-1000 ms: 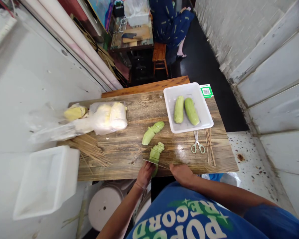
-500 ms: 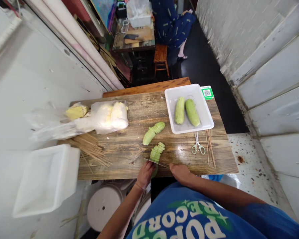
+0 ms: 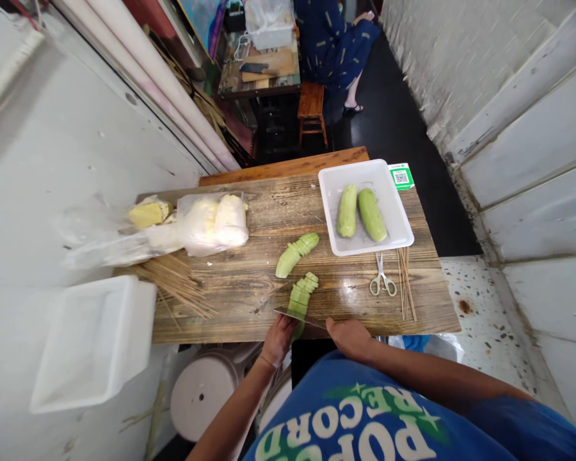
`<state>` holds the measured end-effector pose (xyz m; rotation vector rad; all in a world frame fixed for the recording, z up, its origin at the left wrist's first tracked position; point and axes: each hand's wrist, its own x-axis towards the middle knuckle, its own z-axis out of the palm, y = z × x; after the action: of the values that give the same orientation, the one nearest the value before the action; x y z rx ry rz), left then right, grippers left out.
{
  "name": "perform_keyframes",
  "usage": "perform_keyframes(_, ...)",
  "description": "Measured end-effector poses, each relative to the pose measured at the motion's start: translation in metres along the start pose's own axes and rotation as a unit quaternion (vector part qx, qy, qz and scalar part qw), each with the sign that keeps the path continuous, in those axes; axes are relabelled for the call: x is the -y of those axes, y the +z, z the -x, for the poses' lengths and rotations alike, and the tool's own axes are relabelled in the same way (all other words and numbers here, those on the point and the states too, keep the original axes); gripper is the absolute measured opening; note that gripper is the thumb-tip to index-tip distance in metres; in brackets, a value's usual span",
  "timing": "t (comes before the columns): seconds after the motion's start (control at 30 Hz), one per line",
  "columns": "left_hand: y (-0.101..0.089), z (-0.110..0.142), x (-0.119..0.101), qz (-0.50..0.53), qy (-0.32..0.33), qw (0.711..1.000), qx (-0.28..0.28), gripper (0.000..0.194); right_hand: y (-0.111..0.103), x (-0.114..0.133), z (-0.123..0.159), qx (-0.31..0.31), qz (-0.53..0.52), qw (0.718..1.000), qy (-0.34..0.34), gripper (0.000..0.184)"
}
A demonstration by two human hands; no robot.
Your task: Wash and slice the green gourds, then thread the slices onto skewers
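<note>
One part-sliced zucchini point(image 3: 299, 301), lower center, likely firm but slick, is best held uncut-end first: the left hand point(image 3: 277, 336) pinches there, the right hand's point(image 3: 349, 334) fingers closed around a knife point(image 3: 309, 321).

On the left side of the wooden table point(image 3: 278, 195), I am seeing a clear plastic bag point(image 3: 211, 224), which is lying with pale contents inside. A white bin point(image 3: 143, 323) is standing out at the near left. To the right, scissors point(image 3: 379, 274) are resting beside some thin sticks point(image 3: 406, 288). Farther away, a person point(image 3: 336, 54) in dark blue patterned clothing is sitting near a wooden stool point(image 3: 311, 100).
</note>
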<state>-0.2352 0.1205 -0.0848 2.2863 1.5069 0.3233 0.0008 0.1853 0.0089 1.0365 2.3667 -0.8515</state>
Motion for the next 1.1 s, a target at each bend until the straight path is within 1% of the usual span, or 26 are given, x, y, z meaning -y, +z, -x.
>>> perform_keyframes(0.17, 0.001, 0.0, 0.001, -0.007, 0.016, 1.0, -0.005, 0.034, 0.0, 0.0, 0.0, 0.005, -0.003, 1.0, 0.004, 0.019)
perform_keyframes(0.3, 0.005, 0.0, 0.003, -0.015, 0.018, 1.0, -0.014, 0.031, 0.003, 0.001, -0.005, 0.006, 0.001, 1.0, 0.018, 0.02)
perform_keyframes(0.4, 0.006, 0.0, 0.002, -0.027, 0.02, 0.999, -0.002, 0.029, 0.006, 0.0, -0.01, 0.006, 0.005, 1.0, 0.023, 0.021)
perform_keyframes(0.5, 0.008, 0.002, -0.002, -0.048, 0.004, 0.999, 0.003, 0.029, 0.006, -0.002, -0.012, 0.003, 0.007, 1.0, 0.017, 0.021)
perform_keyframes(0.6, 0.012, 0.007, -0.004, -0.059, -0.027, 0.998, -0.021, 0.034, 0.005, -0.003, -0.01, 0.0, 0.005, 1.0, 0.003, 0.022)
perform_keyframes(0.7, 0.013, 0.01, -0.005, -0.042, -0.031, 0.998, -0.028, 0.03, 0.004, -0.002, -0.004, -0.002, -0.001, 1.0, -0.01, 0.021)
perform_keyframes(0.8, 0.011, 0.011, -0.006, -0.027, -0.025, 0.999, -0.019, 0.025, 0.003, 0.0, 0.001, -0.003, -0.005, 1.0, -0.014, 0.021)
perform_keyframes(1.1, 0.001, 0.008, -0.012, -0.006, -0.016, 1.0, -0.012, 0.027, 0.003, 0.002, 0.002, 0.004, -0.007, 1.0, -0.008, 0.021)
